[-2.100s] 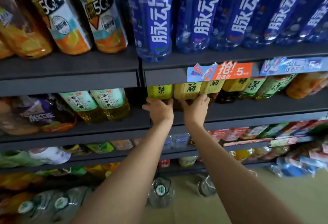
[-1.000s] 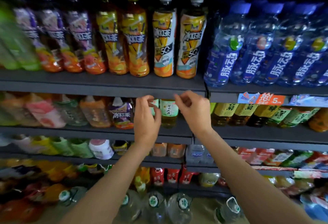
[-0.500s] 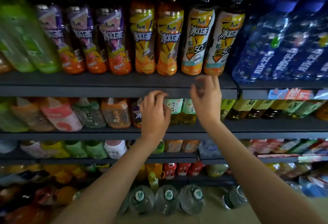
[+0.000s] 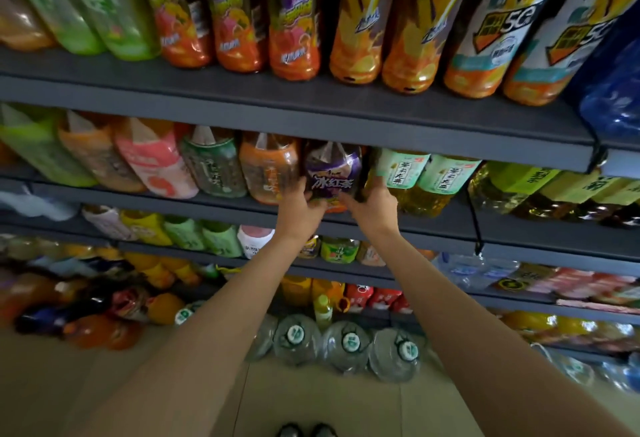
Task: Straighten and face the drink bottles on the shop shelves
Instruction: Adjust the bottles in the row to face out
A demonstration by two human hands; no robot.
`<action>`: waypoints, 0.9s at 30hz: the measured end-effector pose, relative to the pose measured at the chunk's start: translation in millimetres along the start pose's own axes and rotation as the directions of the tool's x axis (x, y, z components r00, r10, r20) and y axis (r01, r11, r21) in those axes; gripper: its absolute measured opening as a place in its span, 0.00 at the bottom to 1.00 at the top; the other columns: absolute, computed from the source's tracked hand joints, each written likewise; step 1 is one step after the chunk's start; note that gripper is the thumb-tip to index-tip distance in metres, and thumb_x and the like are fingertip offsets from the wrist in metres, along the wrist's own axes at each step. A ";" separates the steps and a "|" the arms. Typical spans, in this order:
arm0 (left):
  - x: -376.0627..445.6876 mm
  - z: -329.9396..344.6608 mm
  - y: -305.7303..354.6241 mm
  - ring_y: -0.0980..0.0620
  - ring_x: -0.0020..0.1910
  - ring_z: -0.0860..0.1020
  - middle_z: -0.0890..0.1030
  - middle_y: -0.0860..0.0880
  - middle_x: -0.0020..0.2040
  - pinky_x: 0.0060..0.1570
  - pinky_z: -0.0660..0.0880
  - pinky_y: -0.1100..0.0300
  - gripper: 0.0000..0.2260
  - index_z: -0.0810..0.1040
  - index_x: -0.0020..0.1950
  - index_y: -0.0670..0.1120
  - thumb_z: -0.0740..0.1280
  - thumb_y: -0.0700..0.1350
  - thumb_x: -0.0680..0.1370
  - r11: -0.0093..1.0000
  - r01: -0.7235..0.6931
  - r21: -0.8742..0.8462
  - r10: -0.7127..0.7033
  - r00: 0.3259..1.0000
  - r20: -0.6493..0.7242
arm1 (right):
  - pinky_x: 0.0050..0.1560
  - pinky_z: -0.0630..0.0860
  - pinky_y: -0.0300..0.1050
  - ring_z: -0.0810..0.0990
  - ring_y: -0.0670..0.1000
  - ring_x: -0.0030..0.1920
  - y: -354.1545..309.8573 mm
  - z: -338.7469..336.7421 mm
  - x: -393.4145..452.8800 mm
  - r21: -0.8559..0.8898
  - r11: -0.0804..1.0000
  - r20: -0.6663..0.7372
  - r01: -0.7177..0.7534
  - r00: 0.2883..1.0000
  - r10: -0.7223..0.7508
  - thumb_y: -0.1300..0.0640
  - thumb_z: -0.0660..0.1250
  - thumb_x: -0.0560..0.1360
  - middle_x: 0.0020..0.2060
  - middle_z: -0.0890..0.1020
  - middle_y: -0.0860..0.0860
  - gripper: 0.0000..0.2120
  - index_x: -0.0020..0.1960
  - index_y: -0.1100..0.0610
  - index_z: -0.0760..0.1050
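Observation:
A purple-labelled iced tea bottle stands on the second dark shelf, between an orange-labelled bottle and two pale green tea bottles. My left hand grips the purple bottle's lower left side. My right hand holds its lower right side, fingers curled round the base. The bottle's white lettering faces me. Its bottom is hidden behind my hands.
Tall orange, purple and green bottles line the top shelf. Blue water bottles stand at the far right. Lower shelves hold more drinks. Large water jugs sit on the floor below my arms.
Both hands dropped from the top shelf's edge and moved left onto the purple bottle on the second shelf. The camera tilted down and closer.

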State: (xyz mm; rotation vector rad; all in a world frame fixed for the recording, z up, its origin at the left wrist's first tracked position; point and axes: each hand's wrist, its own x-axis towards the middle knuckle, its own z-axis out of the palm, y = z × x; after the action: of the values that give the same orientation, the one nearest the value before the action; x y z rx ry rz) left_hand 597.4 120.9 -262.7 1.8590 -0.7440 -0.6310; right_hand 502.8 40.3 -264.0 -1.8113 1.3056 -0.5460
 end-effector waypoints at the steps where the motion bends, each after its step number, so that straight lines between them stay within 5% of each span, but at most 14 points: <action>1: 2.4 1.1 -0.3 0.48 0.61 0.75 0.77 0.44 0.61 0.50 0.67 0.70 0.19 0.70 0.66 0.40 0.65 0.34 0.75 1.000 -0.011 -0.003 0.011 1.000 0.014 | 0.48 0.71 0.41 0.78 0.58 0.56 -4.1 4.5 4.1 -0.010 1.000 -0.015 -0.004 1.000 0.003 0.51 0.72 0.72 0.57 0.79 0.59 0.29 0.65 0.63 0.66; 6: 13.8 1.6 0.0 0.46 0.62 0.74 0.76 0.43 0.62 0.61 0.70 0.56 0.21 0.69 0.68 0.42 0.64 0.36 0.75 0.999 0.045 0.002 -0.045 0.999 0.025 | 0.46 0.71 0.42 0.78 0.60 0.55 -18.6 24.7 12.9 -0.009 1.000 -0.093 -0.024 0.995 0.023 0.56 0.71 0.73 0.55 0.79 0.62 0.21 0.59 0.67 0.68; 10: 16.5 1.0 -1.2 0.47 0.61 0.74 0.77 0.43 0.61 0.60 0.70 0.58 0.20 0.70 0.66 0.42 0.65 0.35 0.75 1.000 -0.020 0.016 0.020 1.000 0.000 | 0.51 0.73 0.50 0.78 0.61 0.54 -19.2 31.2 14.6 0.016 1.000 -0.129 -0.018 0.991 0.020 0.57 0.71 0.72 0.53 0.79 0.62 0.20 0.56 0.67 0.68; 15: 1.1 15.4 -7.3 0.45 0.55 0.77 0.79 0.42 0.56 0.53 0.72 0.57 0.12 0.75 0.60 0.40 0.62 0.36 0.77 0.993 0.044 0.109 -0.022 0.980 -0.195 | 0.41 0.68 0.38 0.79 0.57 0.48 -3.2 16.5 11.4 0.022 1.000 -0.139 0.013 0.990 -0.009 0.55 0.70 0.73 0.46 0.81 0.58 0.15 0.52 0.65 0.74; 18: -10.2 36.9 -1.2 0.45 0.56 0.76 0.78 0.42 0.57 0.51 0.69 0.63 0.13 0.74 0.61 0.40 0.63 0.37 0.77 0.986 -0.022 0.167 0.033 0.998 -0.059 | 0.39 0.64 0.38 0.77 0.55 0.47 21.2 -6.7 3.8 0.015 0.999 -0.306 -0.039 0.951 0.042 0.54 0.69 0.74 0.43 0.77 0.52 0.12 0.49 0.62 0.73; 22: -6.9 74.8 18.0 0.46 0.69 0.66 0.67 0.42 0.70 0.64 0.64 0.58 0.27 0.59 0.74 0.40 0.65 0.46 0.78 0.971 -0.053 0.233 0.033 0.995 0.090 | 0.43 0.64 0.43 0.72 0.58 0.55 51.2 -40.3 6.1 0.056 0.981 -0.486 -0.188 0.853 0.191 0.53 0.73 0.70 0.58 0.69 0.58 0.24 0.58 0.63 0.66; 24: -0.5 92.8 28.3 0.45 0.70 0.63 0.63 0.42 0.72 0.65 0.62 0.58 0.33 0.53 0.75 0.39 0.66 0.49 0.77 0.966 -0.033 0.256 0.018 0.998 0.062 | 0.50 0.69 0.50 0.68 0.60 0.62 58.2 -51.1 16.5 0.023 0.967 -0.490 -0.253 0.840 0.232 0.51 0.74 0.69 0.63 0.64 0.60 0.34 0.66 0.62 0.61; 27: 12.2 117.9 38.1 0.42 0.67 0.67 0.67 0.40 0.68 0.62 0.67 0.53 0.34 0.57 0.72 0.38 0.69 0.53 0.75 0.967 0.051 0.248 -0.036 0.997 -0.066 | 0.61 0.67 0.52 0.63 0.60 0.66 63.5 -55.9 35.9 -0.027 0.968 -0.489 -0.251 0.848 0.206 0.49 0.74 0.68 0.67 0.62 0.61 0.42 0.71 0.63 0.55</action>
State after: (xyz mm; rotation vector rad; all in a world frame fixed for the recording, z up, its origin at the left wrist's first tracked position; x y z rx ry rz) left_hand 514.2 28.6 -272.0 2.1213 -0.7726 -0.5244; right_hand 438.8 -21.2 -287.7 -1.6086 1.8846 -0.8554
